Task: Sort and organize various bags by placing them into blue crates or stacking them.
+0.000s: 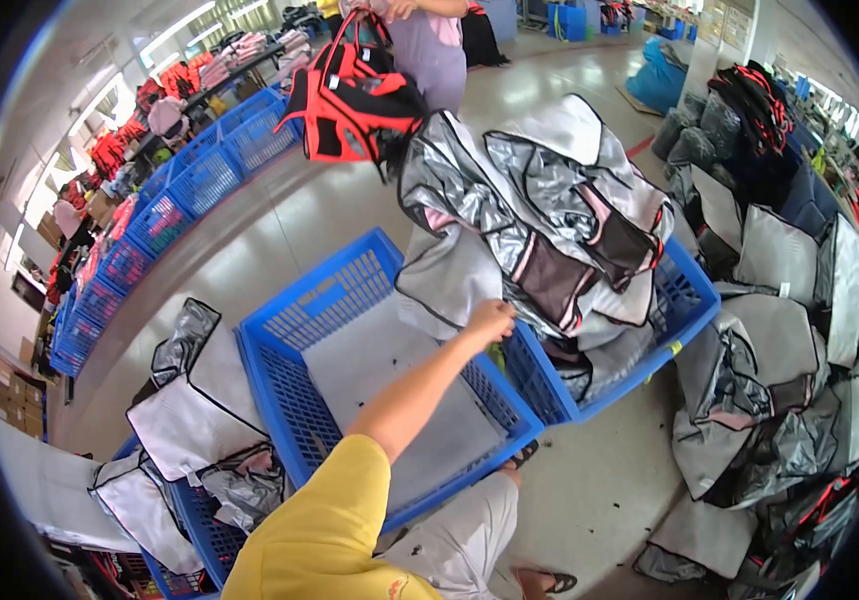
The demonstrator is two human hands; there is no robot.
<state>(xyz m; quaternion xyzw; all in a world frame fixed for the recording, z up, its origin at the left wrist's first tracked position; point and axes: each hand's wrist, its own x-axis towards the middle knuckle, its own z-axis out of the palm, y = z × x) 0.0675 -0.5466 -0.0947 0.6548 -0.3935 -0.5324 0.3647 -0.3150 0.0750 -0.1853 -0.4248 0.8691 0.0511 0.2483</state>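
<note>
My left hand (491, 321), at the end of a bare forearm and yellow sleeve, is closed at the black-bound edge of a silver-lined fabric bag piece (455, 272). Its fingertips are partly hidden against the cloth. This piece belongs to a heap of silver-lined bag pieces (550, 190) with dark mesh pockets, piled high over a blue crate (618, 392). Below my forearm stands another blue plastic crate (275, 405), with a pale sheet (350, 350) and small dark scraps on its bottom. My right hand is out of view.
Beyond the heap, a person holds a red and black bag (355, 105). More silver-lined pieces (195, 420) lie over a crate at the left, and a large pile (765, 350) covers the right. A row of blue crates (205, 180) lines the far left.
</note>
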